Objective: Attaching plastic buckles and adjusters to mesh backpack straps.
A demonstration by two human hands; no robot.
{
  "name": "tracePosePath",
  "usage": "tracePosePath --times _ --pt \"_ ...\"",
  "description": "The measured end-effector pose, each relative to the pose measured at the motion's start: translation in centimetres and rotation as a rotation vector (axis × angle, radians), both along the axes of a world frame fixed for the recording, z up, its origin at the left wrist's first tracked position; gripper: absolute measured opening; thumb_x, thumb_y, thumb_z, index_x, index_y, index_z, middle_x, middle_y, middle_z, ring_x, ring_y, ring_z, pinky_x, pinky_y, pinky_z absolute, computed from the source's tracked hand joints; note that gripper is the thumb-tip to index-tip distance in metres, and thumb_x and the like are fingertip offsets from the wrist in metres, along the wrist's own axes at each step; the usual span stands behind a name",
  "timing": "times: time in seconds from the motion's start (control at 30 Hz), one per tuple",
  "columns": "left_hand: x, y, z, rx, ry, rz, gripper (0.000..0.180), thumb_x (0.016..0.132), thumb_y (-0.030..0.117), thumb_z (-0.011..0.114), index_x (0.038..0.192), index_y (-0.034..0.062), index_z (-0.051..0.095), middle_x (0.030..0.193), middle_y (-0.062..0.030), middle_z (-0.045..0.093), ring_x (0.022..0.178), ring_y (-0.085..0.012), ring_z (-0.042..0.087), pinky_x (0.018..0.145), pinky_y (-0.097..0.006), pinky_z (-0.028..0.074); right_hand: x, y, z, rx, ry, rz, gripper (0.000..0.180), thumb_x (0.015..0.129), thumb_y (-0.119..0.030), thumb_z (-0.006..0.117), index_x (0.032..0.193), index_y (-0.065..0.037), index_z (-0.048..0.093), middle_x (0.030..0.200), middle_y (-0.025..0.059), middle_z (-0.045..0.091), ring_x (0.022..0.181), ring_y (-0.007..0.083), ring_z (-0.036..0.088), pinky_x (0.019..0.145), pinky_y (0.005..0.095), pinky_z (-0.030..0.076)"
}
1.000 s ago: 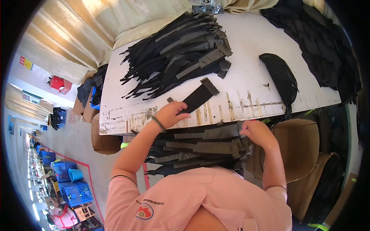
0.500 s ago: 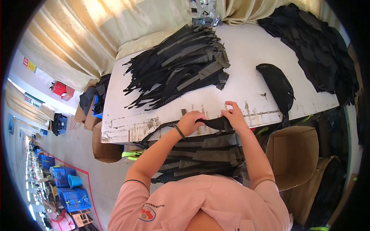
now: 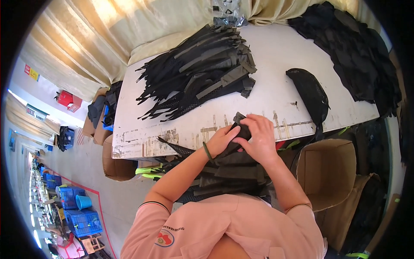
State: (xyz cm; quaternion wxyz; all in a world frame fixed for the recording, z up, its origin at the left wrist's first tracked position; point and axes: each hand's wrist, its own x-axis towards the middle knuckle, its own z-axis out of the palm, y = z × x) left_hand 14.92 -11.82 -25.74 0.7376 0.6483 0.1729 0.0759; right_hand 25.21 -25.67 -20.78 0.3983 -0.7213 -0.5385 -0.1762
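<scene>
Both my hands meet at the near edge of the white table (image 3: 276, 90). My left hand (image 3: 221, 139) and my right hand (image 3: 258, 134) together grip a black fabric strap piece (image 3: 239, 122), folded between the fingers. A green band circles my left wrist. Under my forearms, on my lap, lies a stack of similar black and grey strap pieces (image 3: 228, 175), with a mesh tail hanging off to the left. A big heap of black mesh and grey strap pieces (image 3: 202, 71) lies on the table beyond my hands.
A black curved pouch piece (image 3: 311, 97) lies on the table to the right. More black fabric (image 3: 353, 56) is heaped at the far right. An open brown cardboard box (image 3: 327, 172) stands by my right elbow. Boxes and blue crates sit on the floor to the left.
A second ago my left hand held a strap piece out over the table and my right hand rested on the lap stack. Both hands have since come together on one piece at the table edge.
</scene>
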Motion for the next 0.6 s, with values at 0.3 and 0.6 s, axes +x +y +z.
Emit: tracePosePath --times 0.3,0.6 --pt "-1.0 0.9 -0.3 0.277 0.008 -0.142 0.025 0.094 0.016 0.057 0.115 0.0032 0.057 0.096 -0.0004 0.062 0.088 -0.0080 0.055 0.081 -0.025 0.046 0.9 -0.1 -2.6 -0.212 0.674 0.233 0.034 0.077 -0.003 0.068 0.108 -0.006 0.054 0.093 0.0114 0.062 0.085 0.0279 0.061 0.079 0.0368 0.048" --pt "-1.2 0.9 0.4 0.063 -0.087 -0.215 0.029 0.090 0.005 0.059 0.118 0.0045 0.050 0.102 0.0006 0.056 0.095 -0.0060 0.051 0.085 -0.022 0.043 2.0 -0.6 -2.9 -0.104 0.814 0.304 0.029 0.083 0.001 0.061 0.110 -0.006 0.055 0.094 0.0152 0.062 0.086 0.0299 0.063 0.075 0.0345 0.051"
